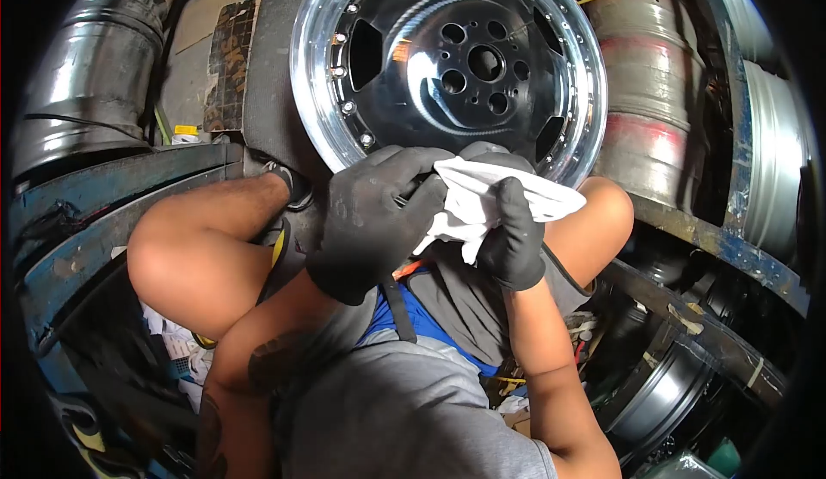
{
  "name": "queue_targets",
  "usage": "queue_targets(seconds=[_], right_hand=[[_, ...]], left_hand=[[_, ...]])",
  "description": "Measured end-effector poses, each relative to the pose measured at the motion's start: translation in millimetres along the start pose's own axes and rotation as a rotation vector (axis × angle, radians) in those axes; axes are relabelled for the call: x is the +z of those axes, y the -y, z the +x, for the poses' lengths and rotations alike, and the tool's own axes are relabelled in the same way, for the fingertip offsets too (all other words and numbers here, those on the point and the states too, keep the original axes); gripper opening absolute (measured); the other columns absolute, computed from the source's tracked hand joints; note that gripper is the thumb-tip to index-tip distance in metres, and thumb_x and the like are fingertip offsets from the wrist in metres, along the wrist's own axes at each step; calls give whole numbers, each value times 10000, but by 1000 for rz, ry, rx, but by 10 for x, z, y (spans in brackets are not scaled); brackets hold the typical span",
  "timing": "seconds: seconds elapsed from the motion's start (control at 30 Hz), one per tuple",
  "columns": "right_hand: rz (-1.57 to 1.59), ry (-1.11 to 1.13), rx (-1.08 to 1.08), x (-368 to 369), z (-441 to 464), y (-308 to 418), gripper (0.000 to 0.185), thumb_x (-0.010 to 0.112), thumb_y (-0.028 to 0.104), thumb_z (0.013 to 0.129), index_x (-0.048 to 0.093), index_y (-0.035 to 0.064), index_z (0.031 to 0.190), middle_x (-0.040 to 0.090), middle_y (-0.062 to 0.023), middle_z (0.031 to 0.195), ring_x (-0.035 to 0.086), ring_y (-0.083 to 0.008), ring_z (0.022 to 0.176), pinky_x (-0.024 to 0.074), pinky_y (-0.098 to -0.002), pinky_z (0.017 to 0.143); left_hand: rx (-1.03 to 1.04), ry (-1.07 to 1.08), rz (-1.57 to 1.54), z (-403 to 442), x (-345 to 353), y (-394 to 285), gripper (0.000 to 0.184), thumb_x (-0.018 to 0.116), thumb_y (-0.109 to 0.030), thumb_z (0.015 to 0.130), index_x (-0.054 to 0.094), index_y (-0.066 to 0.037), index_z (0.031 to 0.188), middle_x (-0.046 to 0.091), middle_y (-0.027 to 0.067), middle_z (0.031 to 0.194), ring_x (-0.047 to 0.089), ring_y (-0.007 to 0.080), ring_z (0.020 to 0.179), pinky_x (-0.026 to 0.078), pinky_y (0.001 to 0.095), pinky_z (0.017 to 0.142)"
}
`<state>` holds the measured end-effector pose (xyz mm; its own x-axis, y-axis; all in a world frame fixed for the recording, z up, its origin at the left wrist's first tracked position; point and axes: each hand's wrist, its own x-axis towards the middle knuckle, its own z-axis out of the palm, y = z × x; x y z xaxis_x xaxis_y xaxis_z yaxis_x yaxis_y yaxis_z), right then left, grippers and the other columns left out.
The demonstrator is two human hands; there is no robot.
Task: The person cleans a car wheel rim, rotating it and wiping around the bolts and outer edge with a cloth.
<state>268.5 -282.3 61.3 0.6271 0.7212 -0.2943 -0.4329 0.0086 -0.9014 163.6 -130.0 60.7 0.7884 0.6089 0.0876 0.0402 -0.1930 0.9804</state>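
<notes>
Both of my hands wear dark gloves and hold a white cloth (482, 191) in front of my lap. My left hand (370, 216) pinches the cloth's left side. My right hand (514, 229) grips it from the right, thumb laid over the fabric, with some of its fingers hidden behind the cloth. Just beyond them a wheel rim (430, 49) with a glossy black centre and a polished silver lip faces up. Small bolts ring its edge, and round holes surround the centre bore. The rim's near edge is partly hidden by my gloves.
Stacked metal rims (641, 74) stand at the right, and another stack (95, 57) at the upper left. Blue metal rails (129, 178) run along the left. A black seat or pad (275, 74) lies beside the wheel. A loose rim (662, 393) rests at lower right.
</notes>
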Motion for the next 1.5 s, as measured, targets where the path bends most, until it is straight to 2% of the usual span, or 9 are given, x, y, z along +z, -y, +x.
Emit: queue_targets(seconds=[0.13,0.23,0.37,0.53,0.73,0.83,1.03,1.43,1.5], right_hand=[[-96,85,-4,-9,43,16,550,611,384,1080,554,-37,1431,668,-232,1381,662,-291,1282,533,-439,1121],[-195,-24,144,-78,-48,170,517,711,241,998,606,-63,1404,718,-209,1290,713,-256,1157,581,-369,1006],[-286,-95,102,-153,-4,109,333,695,76,1020,681,-27,1336,764,-139,1167,731,-186,1036,601,-315,900],[-674,-53,52,-221,78,-103,287,715,-24,946,758,-30,1229,778,-109,1118,721,-147,973,575,-291,848],[-797,31,2,-259,111,-196,360,738,-39,860,772,-3,1216,781,-148,1136,752,-245,997,588,-360,890],[-972,164,-164,-264,169,-150,366,772,-34,833,773,14,1196,783,-139,1134,756,-276,1025,587,-385,904],[-1080,393,-311,-231,323,-34,349,801,-27,743,767,9,1089,773,-129,1069,757,-308,1021,590,-395,897],[-1307,434,-441,-283,314,-81,195,731,154,900,777,62,1066,764,-116,1017,743,-329,924,585,-420,799],[-1364,459,-547,-310,342,-102,205,722,159,903,757,39,1066,725,-130,932,716,-333,815,573,-430,715]], left_hand=[[-20,56,191,-96,1,24,198,709,-131,954,638,-27,800,651,172,731,703,376,707,554,479,624],[100,203,328,-247,-13,7,96,666,-80,959,678,6,918,642,187,710,676,346,622,523,439,577],[-55,712,277,-341,-146,-206,313,622,-325,1021,676,-20,1067,672,181,707,688,374,651,539,500,623],[251,1043,291,-661,-64,146,375,601,-385,1027,693,-26,1086,708,155,758,709,358,704,549,494,648],[144,871,217,-668,-89,117,312,612,-337,993,714,-48,932,714,142,820,733,311,784,563,485,689],[194,903,182,-635,-117,142,410,620,-388,1024,661,-24,1207,732,160,907,730,354,791,565,481,715],[210,734,109,-571,-67,16,363,627,-344,1017,678,-53,1228,715,160,887,718,348,814,555,491,730],[386,450,168,-593,-7,-51,189,652,-286,965,656,-98,969,642,48,780,692,267,765,525,439,700],[309,531,156,-590,-11,-63,237,685,-281,948,686,-101,1102,683,91,816,697,306,769,537,463,713]])
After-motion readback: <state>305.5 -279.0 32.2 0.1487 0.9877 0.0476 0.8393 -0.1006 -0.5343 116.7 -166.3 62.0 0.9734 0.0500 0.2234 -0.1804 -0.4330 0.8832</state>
